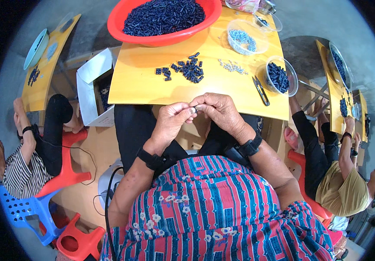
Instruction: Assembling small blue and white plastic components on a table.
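My left hand [173, 119] and my right hand [223, 114] meet at the near edge of the yellow table [144, 89]. Fingertips of both are pinched around a small dark piece [195, 108], mostly covered by the fingers. Just beyond them lies a loose pile of small dark block-like pieces [190, 70]. To its right, tiny silvery parts [232, 66] are scattered. Black thread snips [261, 91] lie near the right edge, beside a clear tub [292, 89] holding more dark pieces.
A red basin [114, 26] heaped with dark pieces stands at the back. Right of it is a clear bowl [261, 43] of small silvery-blue parts. An open white box [87, 87] stands left of the table. Co-workers sit at yellow tables [68, 39] on both sides.
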Demonstrator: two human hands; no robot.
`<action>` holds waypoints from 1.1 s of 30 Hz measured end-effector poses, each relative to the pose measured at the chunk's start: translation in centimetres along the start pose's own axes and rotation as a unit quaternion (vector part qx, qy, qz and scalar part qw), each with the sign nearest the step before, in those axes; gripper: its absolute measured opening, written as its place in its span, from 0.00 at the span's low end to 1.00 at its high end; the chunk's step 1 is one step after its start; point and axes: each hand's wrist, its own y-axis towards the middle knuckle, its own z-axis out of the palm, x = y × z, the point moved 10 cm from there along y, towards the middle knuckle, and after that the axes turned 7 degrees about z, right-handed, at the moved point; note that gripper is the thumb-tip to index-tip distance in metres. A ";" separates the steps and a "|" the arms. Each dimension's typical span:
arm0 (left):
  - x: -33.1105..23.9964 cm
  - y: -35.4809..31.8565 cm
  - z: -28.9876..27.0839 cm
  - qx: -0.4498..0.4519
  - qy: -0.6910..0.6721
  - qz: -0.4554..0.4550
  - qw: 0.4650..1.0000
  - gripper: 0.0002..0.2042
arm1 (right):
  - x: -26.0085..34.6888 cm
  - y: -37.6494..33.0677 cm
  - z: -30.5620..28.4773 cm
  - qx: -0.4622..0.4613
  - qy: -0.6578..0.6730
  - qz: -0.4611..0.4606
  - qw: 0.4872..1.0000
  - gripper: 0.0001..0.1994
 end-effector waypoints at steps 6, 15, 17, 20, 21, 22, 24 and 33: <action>0.3 0.3 -0.3 -0.006 -0.008 0.020 1.000 0.07 | -0.3 0.2 0.0 -0.027 -0.028 -0.046 0.998 0.06; -2.6 0.7 -0.8 -0.033 0.190 0.064 0.979 0.04 | 1.0 0.3 -0.5 -0.050 -0.133 -0.004 0.990 0.07; -3.2 1.0 -0.6 -0.034 0.207 0.069 0.975 0.04 | 1.3 0.1 -1.0 -0.067 -0.143 -0.041 0.987 0.07; -5.6 1.3 0.1 -0.039 0.277 0.146 0.949 0.04 | 2.1 -0.8 -3.2 -0.140 -0.179 -0.082 0.970 0.07; -6.4 1.3 -0.1 -0.050 0.313 0.189 0.929 0.05 | 2.5 -1.3 -4.8 -0.196 -0.204 -0.088 0.955 0.06; -7.4 1.2 0.0 -0.058 0.347 0.231 0.907 0.05 | 1.9 -1.7 -6.8 -0.250 -0.218 -0.070 0.941 0.07; -7.5 1.4 -0.3 -0.065 0.364 0.230 0.900 0.05 | 0.8 -2.4 -10.1 -0.313 -0.296 0.002 0.903 0.10; -6.6 1.5 -1.4 -0.088 0.365 0.236 0.896 0.05 | -0.6 -2.4 -13.8 -0.338 -0.461 0.113 0.813 0.15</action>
